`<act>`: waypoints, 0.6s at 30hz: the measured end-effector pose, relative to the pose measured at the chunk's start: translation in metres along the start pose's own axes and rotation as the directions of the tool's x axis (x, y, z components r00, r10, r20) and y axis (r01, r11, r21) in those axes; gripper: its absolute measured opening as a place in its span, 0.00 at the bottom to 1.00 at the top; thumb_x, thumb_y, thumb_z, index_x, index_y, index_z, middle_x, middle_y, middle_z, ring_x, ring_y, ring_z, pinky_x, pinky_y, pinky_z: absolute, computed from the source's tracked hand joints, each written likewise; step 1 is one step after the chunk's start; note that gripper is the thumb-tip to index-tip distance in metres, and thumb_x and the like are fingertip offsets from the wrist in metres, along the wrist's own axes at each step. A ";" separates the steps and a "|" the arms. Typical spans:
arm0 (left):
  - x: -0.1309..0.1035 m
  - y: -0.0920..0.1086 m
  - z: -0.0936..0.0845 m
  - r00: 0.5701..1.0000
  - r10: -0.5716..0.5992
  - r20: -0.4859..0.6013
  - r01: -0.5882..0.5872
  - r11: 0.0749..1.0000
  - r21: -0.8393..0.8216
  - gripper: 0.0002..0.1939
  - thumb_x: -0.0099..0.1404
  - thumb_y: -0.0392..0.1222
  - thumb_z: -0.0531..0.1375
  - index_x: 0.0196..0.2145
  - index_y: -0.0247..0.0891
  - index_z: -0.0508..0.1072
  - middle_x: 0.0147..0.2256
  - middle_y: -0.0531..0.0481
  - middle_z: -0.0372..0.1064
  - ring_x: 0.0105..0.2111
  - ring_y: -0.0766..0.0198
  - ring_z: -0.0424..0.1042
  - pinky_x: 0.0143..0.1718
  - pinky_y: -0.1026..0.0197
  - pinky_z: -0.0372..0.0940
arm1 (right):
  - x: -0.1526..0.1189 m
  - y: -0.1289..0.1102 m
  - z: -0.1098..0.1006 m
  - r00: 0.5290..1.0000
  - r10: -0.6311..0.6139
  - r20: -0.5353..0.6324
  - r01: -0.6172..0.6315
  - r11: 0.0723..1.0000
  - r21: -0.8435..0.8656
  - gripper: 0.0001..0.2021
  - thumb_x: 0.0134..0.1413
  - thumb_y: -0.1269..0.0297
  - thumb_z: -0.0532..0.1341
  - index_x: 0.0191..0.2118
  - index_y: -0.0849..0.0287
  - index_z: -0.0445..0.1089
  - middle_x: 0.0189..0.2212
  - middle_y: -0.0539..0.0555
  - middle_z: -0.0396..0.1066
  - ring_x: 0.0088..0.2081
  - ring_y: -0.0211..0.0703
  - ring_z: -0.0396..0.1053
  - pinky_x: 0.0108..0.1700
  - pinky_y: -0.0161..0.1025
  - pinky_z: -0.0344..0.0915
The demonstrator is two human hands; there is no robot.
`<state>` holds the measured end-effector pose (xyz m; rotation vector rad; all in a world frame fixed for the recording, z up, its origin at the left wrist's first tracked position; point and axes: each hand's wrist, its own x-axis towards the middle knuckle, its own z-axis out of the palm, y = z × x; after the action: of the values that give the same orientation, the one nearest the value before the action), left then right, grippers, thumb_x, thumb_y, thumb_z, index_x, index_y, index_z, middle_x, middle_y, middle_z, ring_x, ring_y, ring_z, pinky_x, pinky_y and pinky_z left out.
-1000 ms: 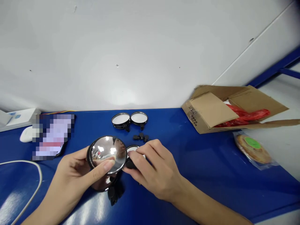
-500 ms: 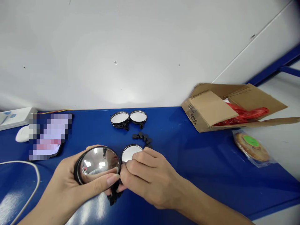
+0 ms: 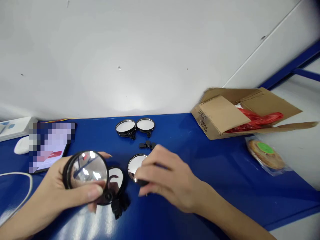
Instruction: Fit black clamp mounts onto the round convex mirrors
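- At eight o'clock, most of the left hand's [image 3: 58,185] fingers are hidden behind the held mirror [image 3: 88,170]
- At six, the blurred right hand [image 3: 166,178] partly covers a black piece [image 3: 142,182] and the nearest mirror [image 3: 135,166]
- At nine, the phone screen [image 3: 53,143] is pixelated; the left edge cuts off the white box [image 3: 21,128]
- At three, the carton's [image 3: 220,115] print is illegible

Left hand [image 3: 75,186] gripping round mirror [image 3: 88,168]; 2 mirrors [image 3: 135,125] near wall [image 3: 155,60].
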<state>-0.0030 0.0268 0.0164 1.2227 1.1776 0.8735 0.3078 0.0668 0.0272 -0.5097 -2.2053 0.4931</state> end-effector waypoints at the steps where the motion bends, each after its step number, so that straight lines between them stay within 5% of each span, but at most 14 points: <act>1: 0.003 0.000 -0.003 0.999 0.025 -0.039 -0.024 1.000 0.012 0.14 0.62 0.55 0.81 0.37 0.45 0.89 0.24 0.52 0.81 0.23 0.57 0.81 0.31 0.59 0.81 | 0.000 0.001 -0.005 0.992 0.107 -0.068 -0.108 0.994 -0.004 0.13 0.85 0.57 0.63 0.50 0.60 0.82 0.42 0.53 0.76 0.42 0.40 0.73 0.46 0.37 0.71; 4: 0.010 0.000 -0.005 0.995 0.043 -0.092 -0.040 0.999 0.034 0.12 0.64 0.52 0.80 0.35 0.44 0.87 0.24 0.52 0.81 0.24 0.57 0.81 0.30 0.61 0.80 | 0.000 0.005 -0.017 0.893 0.384 -0.234 -0.393 0.919 0.009 0.11 0.85 0.61 0.62 0.51 0.55 0.82 0.41 0.51 0.74 0.40 0.39 0.72 0.42 0.37 0.68; 6: 0.012 0.002 -0.001 0.994 0.033 -0.107 -0.031 0.999 0.019 0.12 0.64 0.51 0.80 0.34 0.44 0.86 0.24 0.53 0.80 0.23 0.58 0.81 0.29 0.62 0.79 | -0.001 0.007 -0.020 0.870 0.453 -0.195 -0.459 0.888 0.018 0.10 0.85 0.62 0.62 0.48 0.54 0.81 0.38 0.48 0.74 0.37 0.39 0.71 0.41 0.38 0.67; 12: 0.006 0.018 0.021 0.970 -0.038 -0.240 0.040 0.999 0.001 0.13 0.53 0.46 0.83 0.29 0.43 0.84 0.21 0.57 0.77 0.22 0.61 0.79 0.29 0.65 0.76 | -0.004 0.011 -0.009 0.938 0.288 0.194 -0.289 0.957 -0.025 0.09 0.83 0.57 0.66 0.50 0.55 0.81 0.46 0.51 0.85 0.49 0.46 0.76 0.55 0.44 0.69; 18: 0.008 0.021 0.023 0.958 -0.027 -0.286 0.022 1.000 -0.022 0.13 0.50 0.42 0.83 0.31 0.42 0.85 0.23 0.57 0.79 0.23 0.65 0.78 0.30 0.69 0.73 | -0.014 0.006 0.001 0.912 0.268 0.311 -0.224 0.959 -0.171 0.15 0.86 0.53 0.62 0.54 0.58 0.82 0.54 0.57 0.87 0.57 0.51 0.83 0.60 0.48 0.70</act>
<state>0.0233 0.0327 0.0342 1.0872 1.4087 1.0669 0.3162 0.0646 0.0149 -0.8366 -2.5221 0.6055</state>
